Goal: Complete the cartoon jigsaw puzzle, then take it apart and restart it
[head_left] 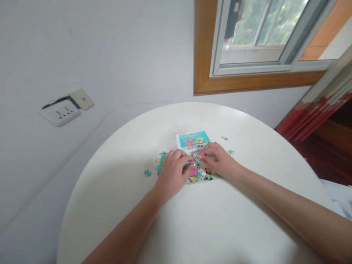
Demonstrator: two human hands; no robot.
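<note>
Right hand (218, 160) pinches small puzzle piece (196, 158) between thumb and fingertips, over upper part of puzzle (194, 175); left hand (174, 168) curled at puzzle's left side, whether gripping cannot tell; puzzle flat on white table (209, 220), just nearer than picture card (194, 140); loose pieces (158, 167) beside left hand.

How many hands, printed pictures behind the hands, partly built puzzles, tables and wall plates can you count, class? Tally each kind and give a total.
Hands: 2 (left hand, right hand)
Printed picture: 1
Partly built puzzle: 1
Table: 1
Wall plates: 2 (socket plate, smaller plate)
Total: 7
Loose pieces left out: too bunched to count.
</note>
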